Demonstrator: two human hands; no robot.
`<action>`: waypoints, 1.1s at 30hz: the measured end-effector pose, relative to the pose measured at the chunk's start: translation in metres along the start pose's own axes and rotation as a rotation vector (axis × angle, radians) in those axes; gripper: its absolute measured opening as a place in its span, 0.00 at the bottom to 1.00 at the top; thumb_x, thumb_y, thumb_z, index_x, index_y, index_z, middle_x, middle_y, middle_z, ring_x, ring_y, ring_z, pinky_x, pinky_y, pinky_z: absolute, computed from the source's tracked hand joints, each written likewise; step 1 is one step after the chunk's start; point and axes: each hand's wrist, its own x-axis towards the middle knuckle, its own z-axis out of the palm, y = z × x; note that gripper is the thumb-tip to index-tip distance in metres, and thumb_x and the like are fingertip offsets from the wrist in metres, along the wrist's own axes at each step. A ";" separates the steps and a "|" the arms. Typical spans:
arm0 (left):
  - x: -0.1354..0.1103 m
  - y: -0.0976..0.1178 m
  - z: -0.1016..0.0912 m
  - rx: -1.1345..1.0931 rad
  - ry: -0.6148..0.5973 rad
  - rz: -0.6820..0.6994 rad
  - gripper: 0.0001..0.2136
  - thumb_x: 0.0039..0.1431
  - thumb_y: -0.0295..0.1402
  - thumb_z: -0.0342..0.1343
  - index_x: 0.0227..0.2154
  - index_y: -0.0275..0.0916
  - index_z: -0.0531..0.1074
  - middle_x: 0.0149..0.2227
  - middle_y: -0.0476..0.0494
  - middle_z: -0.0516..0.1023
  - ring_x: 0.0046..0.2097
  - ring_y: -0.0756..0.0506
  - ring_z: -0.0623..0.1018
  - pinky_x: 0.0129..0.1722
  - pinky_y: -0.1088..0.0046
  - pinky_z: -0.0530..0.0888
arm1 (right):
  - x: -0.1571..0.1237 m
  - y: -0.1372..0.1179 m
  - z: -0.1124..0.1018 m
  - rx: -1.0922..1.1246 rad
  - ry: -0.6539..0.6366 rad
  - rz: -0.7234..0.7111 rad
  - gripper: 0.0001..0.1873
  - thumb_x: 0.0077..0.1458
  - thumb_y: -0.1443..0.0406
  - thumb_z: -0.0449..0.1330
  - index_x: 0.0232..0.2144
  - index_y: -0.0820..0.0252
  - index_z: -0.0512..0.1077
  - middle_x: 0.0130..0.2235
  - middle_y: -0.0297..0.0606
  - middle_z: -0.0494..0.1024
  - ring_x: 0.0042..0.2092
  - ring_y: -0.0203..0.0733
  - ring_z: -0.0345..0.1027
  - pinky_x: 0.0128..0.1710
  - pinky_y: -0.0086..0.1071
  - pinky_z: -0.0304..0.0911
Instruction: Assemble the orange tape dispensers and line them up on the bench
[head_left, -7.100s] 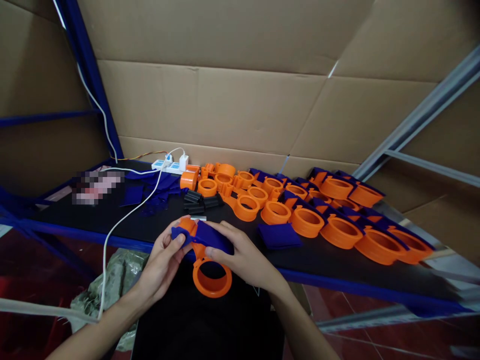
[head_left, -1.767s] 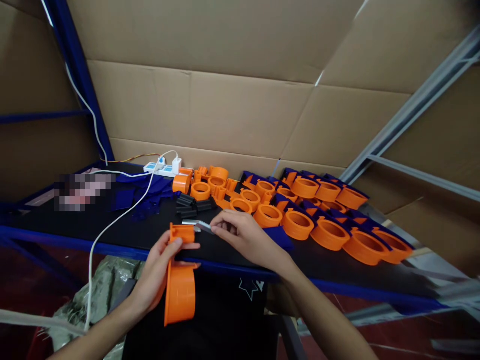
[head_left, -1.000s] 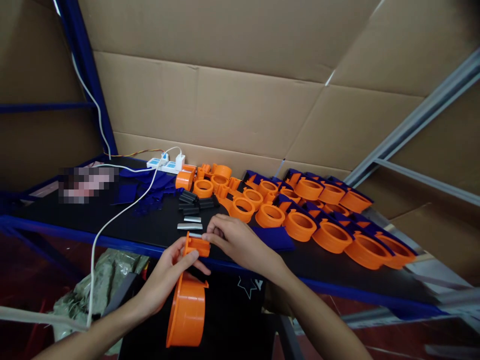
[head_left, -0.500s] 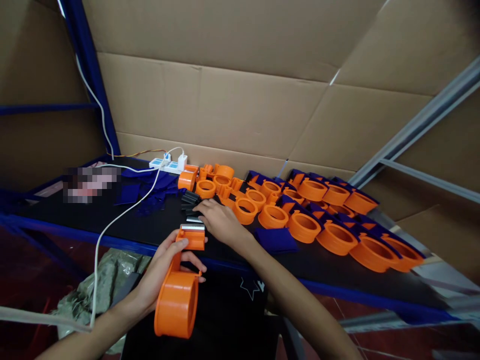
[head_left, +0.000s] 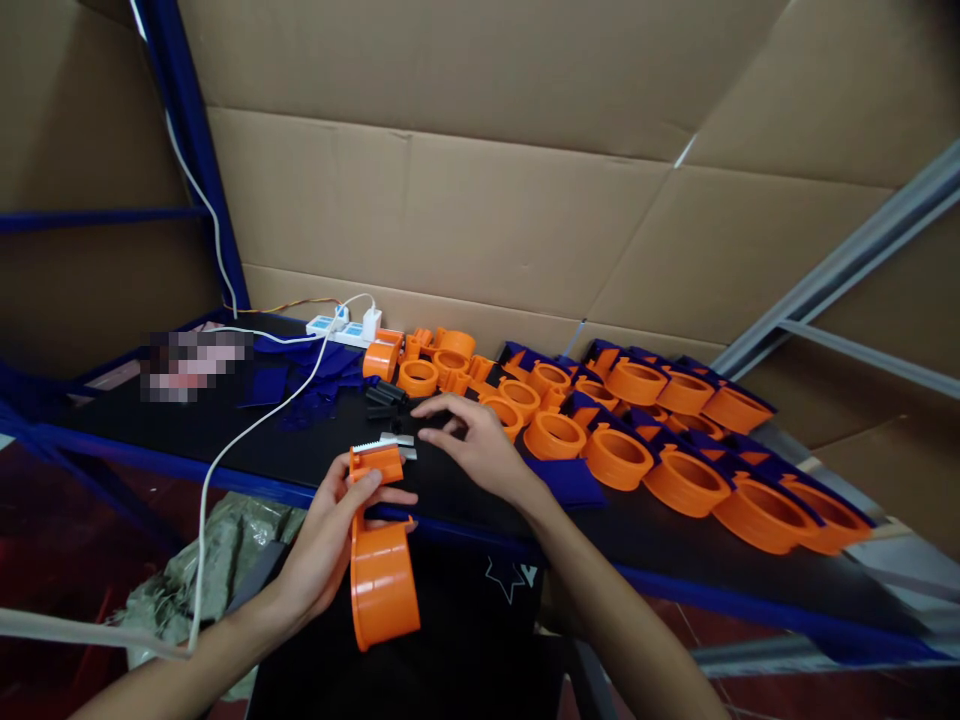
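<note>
Left hand (head_left: 319, 550): grip closed firmly round the neck of an orange part (head_left: 385, 587), thumb pressed on the front, fingertips poking out on the far side. Part is up off the table, in front of its near edge, big ring low, small holder end up top. A toothed metal strip (head_left: 373, 445) sits along the top of that holder, teeth up.

Right hand (head_left: 480, 445): over the table, palm down, thumb and index spread a little apart. Can't tell if anything dark is between them, black on black there. Fingers are just beside the black pieces (head_left: 384, 396) and close to the loose metal strips (head_left: 401, 441), which lie just behind the held part.

Further out on the table (head_left: 187, 435): folded blue piece (head_left: 570, 482) by the right wrist. Bare orange rings (head_left: 418, 377) behind the black pieces. Rows of orange-and-blue parts (head_left: 686, 478) fill the right side, ring ends toward the person. Loose blue sheets (head_left: 322, 368) scattered left, next to a white power strip (head_left: 341, 329) with a charger (head_left: 371, 322) plugged in. White cable (head_left: 262, 418) runs across the table and down past the left arm.

Cardboard wall (head_left: 450, 200) behind. Plastic-wrapped bundle (head_left: 225, 555) below the table, left.
</note>
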 end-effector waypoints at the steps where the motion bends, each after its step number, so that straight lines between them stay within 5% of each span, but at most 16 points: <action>1: 0.001 -0.001 0.000 -0.004 0.003 0.016 0.15 0.61 0.38 0.62 0.47 0.42 0.68 0.55 0.39 0.77 0.46 0.39 0.83 0.46 0.54 0.81 | -0.005 -0.003 -0.002 0.079 -0.006 -0.024 0.10 0.62 0.66 0.61 0.46 0.56 0.75 0.47 0.39 0.79 0.39 0.37 0.73 0.36 0.30 0.69; 5: 0.002 -0.004 0.000 0.007 -0.028 0.043 0.16 0.60 0.37 0.63 0.48 0.42 0.68 0.55 0.39 0.77 0.50 0.38 0.81 0.46 0.53 0.81 | -0.020 -0.017 0.005 0.124 -0.022 -0.165 0.09 0.61 0.67 0.62 0.44 0.55 0.78 0.46 0.40 0.78 0.45 0.40 0.73 0.41 0.32 0.70; 10: 0.000 -0.006 0.001 0.030 -0.049 0.035 0.17 0.60 0.37 0.63 0.49 0.42 0.67 0.50 0.41 0.80 0.44 0.40 0.83 0.42 0.58 0.82 | -0.030 -0.028 0.034 0.089 0.161 -0.156 0.07 0.60 0.68 0.62 0.41 0.57 0.77 0.43 0.40 0.74 0.38 0.36 0.72 0.36 0.30 0.72; 13: 0.000 -0.008 0.002 0.024 -0.030 -0.009 0.18 0.59 0.37 0.64 0.49 0.42 0.67 0.44 0.43 0.81 0.38 0.43 0.84 0.39 0.63 0.83 | -0.035 -0.035 0.044 0.057 0.198 -0.179 0.07 0.62 0.69 0.60 0.41 0.57 0.76 0.41 0.39 0.75 0.41 0.38 0.73 0.42 0.32 0.72; 18: -0.001 -0.007 -0.001 -0.075 -0.002 -0.040 0.18 0.59 0.37 0.64 0.49 0.42 0.67 0.39 0.44 0.82 0.35 0.45 0.84 0.35 0.70 0.81 | -0.039 -0.044 0.032 0.059 0.107 -0.297 0.13 0.65 0.72 0.55 0.47 0.56 0.75 0.47 0.42 0.78 0.50 0.41 0.73 0.50 0.35 0.70; 22: 0.001 0.002 -0.006 -0.121 0.015 -0.057 0.16 0.62 0.40 0.60 0.48 0.40 0.68 0.39 0.41 0.83 0.27 0.46 0.81 0.35 0.62 0.81 | -0.029 -0.031 0.021 0.042 0.155 -0.174 0.13 0.66 0.71 0.53 0.47 0.57 0.75 0.48 0.41 0.78 0.50 0.41 0.73 0.52 0.37 0.69; 26: 0.002 0.009 -0.008 -0.128 0.047 -0.065 0.15 0.61 0.42 0.60 0.45 0.38 0.71 0.33 0.44 0.81 0.27 0.47 0.79 0.32 0.67 0.80 | -0.019 -0.011 0.030 -0.187 -0.023 -0.064 0.14 0.65 0.68 0.55 0.51 0.58 0.73 0.51 0.43 0.78 0.54 0.45 0.70 0.54 0.42 0.67; 33: -0.002 0.006 -0.005 -0.075 -0.081 -0.111 0.17 0.63 0.47 0.54 0.37 0.36 0.73 0.21 0.47 0.73 0.22 0.48 0.74 0.25 0.72 0.74 | 0.018 -0.009 0.053 -0.408 -0.138 -0.221 0.16 0.68 0.68 0.50 0.54 0.62 0.71 0.51 0.46 0.77 0.52 0.45 0.68 0.54 0.40 0.66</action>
